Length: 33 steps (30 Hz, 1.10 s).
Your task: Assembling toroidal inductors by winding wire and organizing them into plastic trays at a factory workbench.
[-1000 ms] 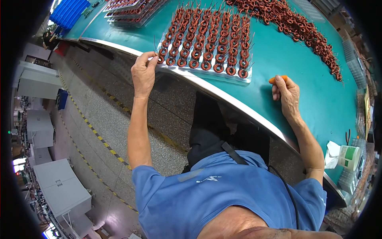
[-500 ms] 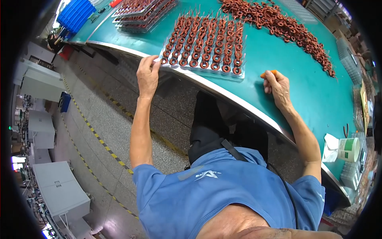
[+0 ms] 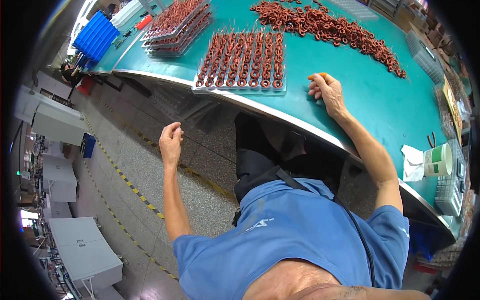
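A clear plastic tray [image 3: 240, 91] holds rows of copper-wound ring coils [image 3: 243, 65] at the front edge of the green table. My left hand [image 3: 171, 145] hangs in front of the table edge, off the tray, fingers loosely bent and holding nothing visible. Over the tabletop, right of the tray, my right hand [image 3: 327, 92] is closed, thumb against index finger. A small orange piece [image 3: 317, 76] shows at those fingertips; its kind is not clear. Beyond the hand spreads a long heap of loose ring coils [image 3: 335, 30].
Stacked trays of coils [image 3: 175, 35] stand at the far left, near a blue crate [image 3: 96, 32]. On the right are a white tub [image 3: 438, 160], a white cloth [image 3: 412, 162], pliers [image 3: 431, 140] and clear empty trays [image 3: 450, 192]. The table's front edge [image 3: 300, 129] runs diagonally before me.
My left hand has come away from the tray's left corner, down and toward me. My right hand keeps the orange piece. The whole view has shifted slightly.
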Motion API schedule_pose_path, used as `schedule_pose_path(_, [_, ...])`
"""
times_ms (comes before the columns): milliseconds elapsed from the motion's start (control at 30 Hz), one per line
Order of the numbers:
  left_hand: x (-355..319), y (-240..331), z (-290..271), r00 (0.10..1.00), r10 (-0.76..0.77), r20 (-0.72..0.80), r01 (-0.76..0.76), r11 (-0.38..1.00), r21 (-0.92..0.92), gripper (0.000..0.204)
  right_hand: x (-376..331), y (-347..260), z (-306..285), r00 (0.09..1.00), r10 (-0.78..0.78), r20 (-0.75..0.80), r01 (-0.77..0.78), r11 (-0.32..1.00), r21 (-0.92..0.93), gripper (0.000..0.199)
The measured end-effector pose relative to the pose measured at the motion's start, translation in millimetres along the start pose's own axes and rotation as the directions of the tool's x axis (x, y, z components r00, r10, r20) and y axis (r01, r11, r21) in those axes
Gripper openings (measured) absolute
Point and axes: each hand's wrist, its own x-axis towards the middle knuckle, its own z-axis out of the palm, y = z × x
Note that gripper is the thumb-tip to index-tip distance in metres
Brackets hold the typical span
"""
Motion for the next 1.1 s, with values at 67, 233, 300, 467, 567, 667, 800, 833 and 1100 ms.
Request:
schedule_pose_path(67, [10.3, 10.6, -4.9, 1.0, 0.013, 0.011, -0.013, 1.0, -0.012, 0.02, 2.2, 0.3, 3.7, 0.997, 0.039, -0.062, -0.034, 0.996, 0.081, 0.033])
schedule_pose_path(233, [61.8, 44.7, 7.0, 0.997, 0.06, 0.037, -0.055, 0.989, -0.136, 0.028, 6.7, 0.3, -0.1, 0.994, 0.079, -0.077, -0.066, 0.984, 0.164, 0.037])
schedule_pose_path(300, [93.4, 53.2, 11.1, 0.996, 0.06, 0.065, -0.046, 0.977, -0.206, 0.027, 15.6, 4.0, 0.9, 0.993, 0.112, -0.034, -0.104, 0.978, 0.181, 0.036])
schedule_pose_path(467, [172.4, 57.9, 46.8, 0.98, 0.025, 0.2, 0.013, 0.982, -0.187, 0.037, 66.7, -7.6, 25.0, 0.979, 0.193, 0.066, -0.204, 0.922, 0.33, 0.049])
schedule_pose_path(567, [198.6, 51.0, 75.8, 0.943, -0.089, 0.32, 0.159, 0.967, -0.2, 0.039, 93.6, -2.0, 34.0, 0.965, 0.251, 0.074, -0.262, 0.91, 0.322, 0.048])
schedule_pose_path(667, [212.3, 50.9, 91.8, 0.918, -0.183, 0.353, 0.271, 0.938, -0.218, 0.04, 107.0, -3.8, 31.6, 0.933, 0.341, 0.119, -0.361, 0.879, 0.311, 0.044])
schedule_pose_path(800, [224.4, 51.8, 99.8, 0.878, -0.273, 0.393, 0.388, 0.886, -0.253, 0.04, 124.5, -3.3, 25.3, 0.9, 0.394, 0.186, -0.428, 0.878, 0.215, 0.042])
schedule_pose_path(833, [225.2, 53.0, 104.9, 0.892, -0.269, 0.364, 0.37, 0.897, -0.241, 0.033, 126.6, -6.0, 24.0, 0.894, 0.407, 0.186, -0.441, 0.872, 0.214, 0.038])
schedule_pose_path(1100, [222.5, 77.2, 116.1, 0.778, -0.263, 0.571, 0.474, 0.841, -0.259, 0.028, 144.5, -1.0, 23.0, 0.889, 0.347, 0.3, -0.331, 0.938, -0.104, 0.032])
